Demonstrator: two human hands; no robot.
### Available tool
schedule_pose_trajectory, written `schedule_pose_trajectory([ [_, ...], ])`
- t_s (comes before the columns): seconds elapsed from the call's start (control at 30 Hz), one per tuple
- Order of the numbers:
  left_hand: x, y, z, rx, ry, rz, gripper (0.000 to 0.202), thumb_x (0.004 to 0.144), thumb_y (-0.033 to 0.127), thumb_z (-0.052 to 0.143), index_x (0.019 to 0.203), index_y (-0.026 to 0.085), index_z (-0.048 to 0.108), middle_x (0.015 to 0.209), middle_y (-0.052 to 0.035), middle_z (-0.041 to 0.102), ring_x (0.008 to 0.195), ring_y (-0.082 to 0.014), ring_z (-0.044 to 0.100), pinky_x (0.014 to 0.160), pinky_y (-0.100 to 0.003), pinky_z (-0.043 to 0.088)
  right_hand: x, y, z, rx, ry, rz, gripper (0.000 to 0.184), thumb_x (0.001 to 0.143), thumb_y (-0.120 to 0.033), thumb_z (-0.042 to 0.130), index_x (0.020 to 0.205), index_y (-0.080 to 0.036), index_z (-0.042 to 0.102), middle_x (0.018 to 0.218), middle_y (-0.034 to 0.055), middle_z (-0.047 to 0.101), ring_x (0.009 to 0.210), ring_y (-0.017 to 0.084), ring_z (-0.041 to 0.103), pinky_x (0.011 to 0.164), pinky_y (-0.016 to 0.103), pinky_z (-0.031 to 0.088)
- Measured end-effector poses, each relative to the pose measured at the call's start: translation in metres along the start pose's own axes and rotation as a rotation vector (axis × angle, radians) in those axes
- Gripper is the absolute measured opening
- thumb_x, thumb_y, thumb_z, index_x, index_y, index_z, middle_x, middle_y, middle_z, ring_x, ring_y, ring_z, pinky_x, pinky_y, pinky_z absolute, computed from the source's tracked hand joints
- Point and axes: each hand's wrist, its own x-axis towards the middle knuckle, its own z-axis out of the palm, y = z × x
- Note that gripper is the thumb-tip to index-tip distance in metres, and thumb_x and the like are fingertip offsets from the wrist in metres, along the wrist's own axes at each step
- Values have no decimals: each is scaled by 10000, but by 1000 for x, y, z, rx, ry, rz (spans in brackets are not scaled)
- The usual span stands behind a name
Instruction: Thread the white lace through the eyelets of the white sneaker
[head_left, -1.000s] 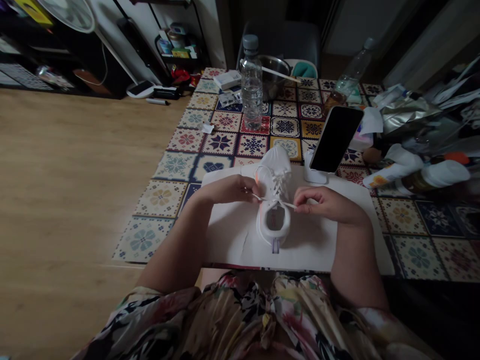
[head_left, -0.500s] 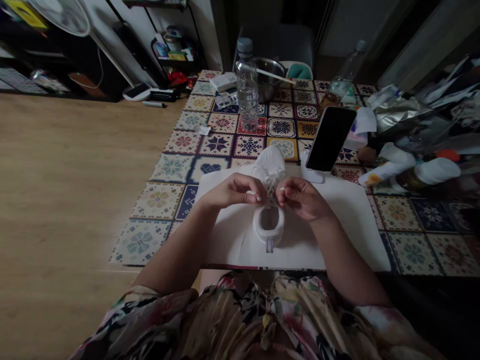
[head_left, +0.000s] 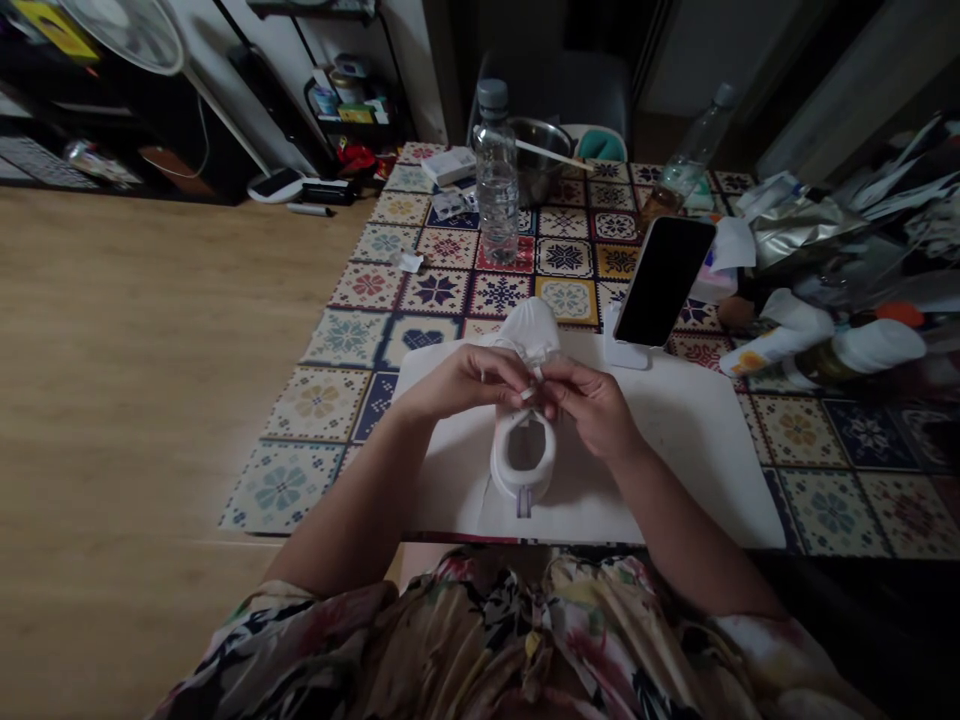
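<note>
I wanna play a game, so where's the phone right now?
In the head view, the phone is right of centre, propped on a white stand at the far edge of the white mat, beyond the right hand.

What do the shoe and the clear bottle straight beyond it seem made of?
Shoe: probably fabric or synthetic, matte white; it looks smooth, but dim light hides any weave. Bottle: likely clear plastic, glossy; it's see-through, with glints along rippled walls.

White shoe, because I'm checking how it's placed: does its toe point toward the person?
No, the white shoe has its toe pointing away from the person, with its heel on their side.
</note>
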Motion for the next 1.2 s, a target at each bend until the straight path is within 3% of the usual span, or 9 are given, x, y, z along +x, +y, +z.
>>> schedule_pose_trajectory([
  [0.1,1,-1,9,-94,85,-100,320,602,351,905,729,140,702,685,-11,686,628,-97,634,607,-205,506,-3,1,2,-63,18,-40,287,722,-433,825,817,-220,658,664,-48,651,515,83,589,533,233,518],
  [0.27,4,0,18,-219,174,-194,479,499,220,938,896,149,678,663,43,651,591,-66,597,588,-177,485,-7,-2,4,-156,-16,-73,316,760,-480,785,814,-212,628,647,-42,658,540,91,636,578,237,547],
  [0.47,3,1,20,-172,210,-219,337,558,270,909,722,124,652,589,38,620,521,-45,520,481,-153,371,-9,-8,6,-206,8,-50,323,727,-476,810,816,-210,649,636,-39,660,534,96,636,559,233,538],
  [0.6,3,2,23,-181,190,-208,349,577,311,906,720,126,646,614,21,663,567,-67,592,536,-166,437,-12,-8,5,-263,40,-79,248,832,-439,724,810,-206,643,590,-41,637,538,97,634,570,227,534],
  [0.8,3,3,23,-210,149,-224,376,564,347,912,680,120,637,634,2,695,609,-92,661,608,-194,510,-11,-1,5,-212,123,-128,277,833,-472,703,826,-224,581,696,-49,598,527,77,572,497,202,510],
  [0.93,3,6,23,-181,193,-218,405,522,326,929,672,124,611,615,25,665,568,-77,634,562,-178,494,-11,-1,2,-339,85,-242,184,835,-341,715,938,-242,599,819,-19,634,709,111,634,646,234,565],
  [1.07,3,8,23,-205,221,-221,396,512,268,924,680,126,595,600,52,632,542,-46,590,533,-146,458,-13,-4,-3,-585,35,-424,378,834,-217,691,1179,-277,549,980,20,646,844,149,654,800,318,575],
  [1.2,3,8,23,-248,222,-254,373,533,242,901,685,135,578,589,50,631,528,-50,581,504,-147,438,-13,-9,-4,-876,-16,-655,375,820,-165,666,1167,-264,563,1061,63,651,962,205,643,875,386,555],
])
